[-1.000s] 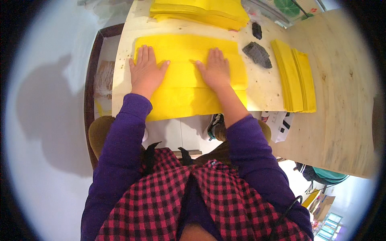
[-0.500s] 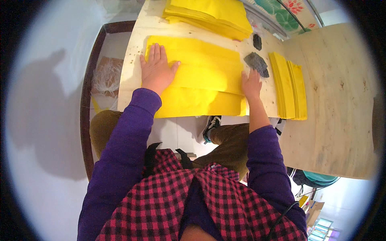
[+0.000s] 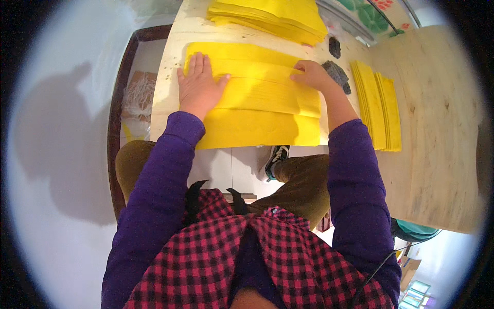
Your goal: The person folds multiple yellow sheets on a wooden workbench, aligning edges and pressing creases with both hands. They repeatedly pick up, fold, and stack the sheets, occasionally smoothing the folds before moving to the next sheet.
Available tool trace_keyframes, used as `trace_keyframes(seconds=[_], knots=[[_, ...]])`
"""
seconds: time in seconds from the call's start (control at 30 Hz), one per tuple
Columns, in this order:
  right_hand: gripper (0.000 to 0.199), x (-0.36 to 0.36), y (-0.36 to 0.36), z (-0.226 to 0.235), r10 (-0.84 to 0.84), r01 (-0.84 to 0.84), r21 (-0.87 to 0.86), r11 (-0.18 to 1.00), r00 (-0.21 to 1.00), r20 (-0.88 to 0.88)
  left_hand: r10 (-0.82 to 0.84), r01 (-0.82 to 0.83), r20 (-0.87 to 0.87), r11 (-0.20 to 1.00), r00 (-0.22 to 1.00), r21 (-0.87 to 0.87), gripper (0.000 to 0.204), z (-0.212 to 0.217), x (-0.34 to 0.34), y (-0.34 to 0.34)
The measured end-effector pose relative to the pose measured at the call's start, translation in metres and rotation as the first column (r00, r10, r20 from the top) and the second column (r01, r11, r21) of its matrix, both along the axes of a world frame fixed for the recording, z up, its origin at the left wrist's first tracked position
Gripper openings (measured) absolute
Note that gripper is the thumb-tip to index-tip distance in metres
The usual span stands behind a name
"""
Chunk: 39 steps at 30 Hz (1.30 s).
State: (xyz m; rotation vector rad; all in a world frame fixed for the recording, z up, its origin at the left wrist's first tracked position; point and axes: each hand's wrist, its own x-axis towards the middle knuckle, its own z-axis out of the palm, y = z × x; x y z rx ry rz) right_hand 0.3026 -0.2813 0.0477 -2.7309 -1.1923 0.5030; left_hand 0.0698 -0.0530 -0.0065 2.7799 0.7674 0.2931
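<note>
A yellow cloth (image 3: 257, 126), folded in lengthwise bands, lies on the wooden table in front of me. It looks like thin non-woven fabric. My left hand (image 3: 198, 85) rests flat on its left end, fingers stretched toward the far edge and thumb out to the side. At the right end, my right hand (image 3: 312, 75) has its fingers curled in, with thumb and forefinger pinching at the edge of an upper fold. The palm side of this hand is hidden. Just right of it lies a dark grey crumpled piece (image 3: 337, 77), its kind unclear.
A thick stack of yellow cloth (image 3: 270, 18) lies at the far side. Narrow folded yellow bundles (image 3: 378, 105) lie on the right. A small black block (image 3: 334, 47) sits beyond the grey piece. A pale wooden board (image 3: 432, 134) extends rightward; a white wall (image 3: 62, 129) stands left.
My right hand has moved from the right edge, beside the grey piece, inward onto the cloth's far fold, and its fingers have curled. My left hand has stayed flat in place.
</note>
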Motion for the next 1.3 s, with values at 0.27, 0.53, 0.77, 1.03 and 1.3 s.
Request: trace_keyframes(seconds=[0.27,0.53,0.77,1.03,1.3], knots=[[0.044,-0.003,-0.049,0.039,-0.234,0.252,0.034,0.967,0.934,-0.270,-0.009,0.011,0.132,1.000,0.991,-0.012,0.072,-0.005,-0.001,0.005],[0.037,-0.021,-0.068,0.032,-0.152,0.599,0.410,0.688,0.671,-0.726,-0.044,0.189,0.652,0.970,0.757,-0.154,0.053,0.014,-0.028,0.010],[0.032,-0.064,-0.120,0.046,-0.144,0.771,0.450,0.451,0.561,-0.815,0.338,0.449,0.550,0.333,0.764,-0.829,0.032,0.025,-0.097,-0.074],[0.036,-0.153,-0.206,0.032,-0.204,0.840,0.505,0.198,0.539,-0.817,0.179,0.206,0.107,-0.754,0.978,-0.624,0.051,0.002,-0.101,-0.182],[0.027,-0.250,-0.297,0.042,-0.329,0.865,0.501,-0.013,0.470,-0.819,0.269,0.262,0.068,-0.797,0.961,-0.545,0.047,0.003,-0.084,-0.231]])
